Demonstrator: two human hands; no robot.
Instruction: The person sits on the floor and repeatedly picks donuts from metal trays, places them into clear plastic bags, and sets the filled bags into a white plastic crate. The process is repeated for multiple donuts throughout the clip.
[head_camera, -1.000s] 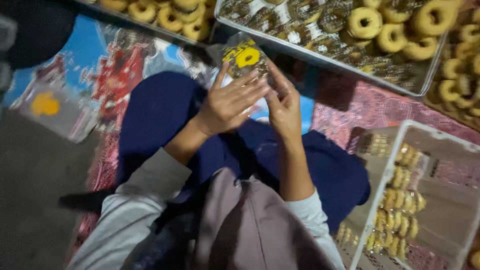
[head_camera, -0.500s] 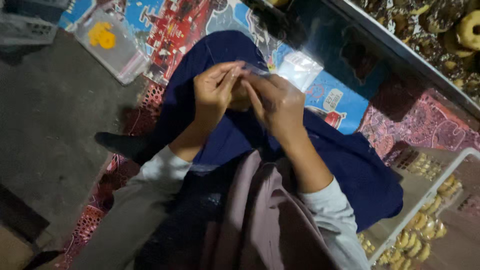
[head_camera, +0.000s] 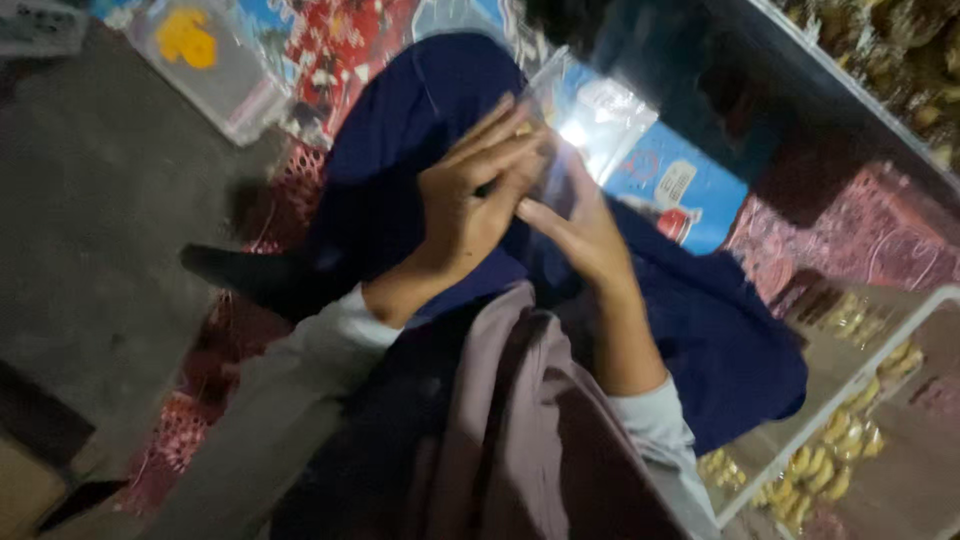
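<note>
Both of my hands are raised over my lap and hold one clear plastic bag (head_camera: 590, 120) between them. My left hand (head_camera: 478, 190) has its fingers spread along the bag's left edge. Pressed against the bag's lower part from the right is my right hand (head_camera: 580, 228). The bag looks flat and empty, and it catches a bright glare. I sit cross-legged in dark blue trousers (head_camera: 400, 180) on a patterned mat (head_camera: 850, 240).
A stack of clear bags with a yellow print (head_camera: 205, 60) lies at the upper left on the mat. A metal tray of ring-shaped pastries (head_camera: 890, 70) runs along the upper right. At the lower right stands a white tray (head_camera: 850, 440) with small packed pastries. Grey floor lies to the left.
The view has swung left and down, so the pastry trays have slid to the edges. My hands stay together on the bag, now lifted and spread flatter.
</note>
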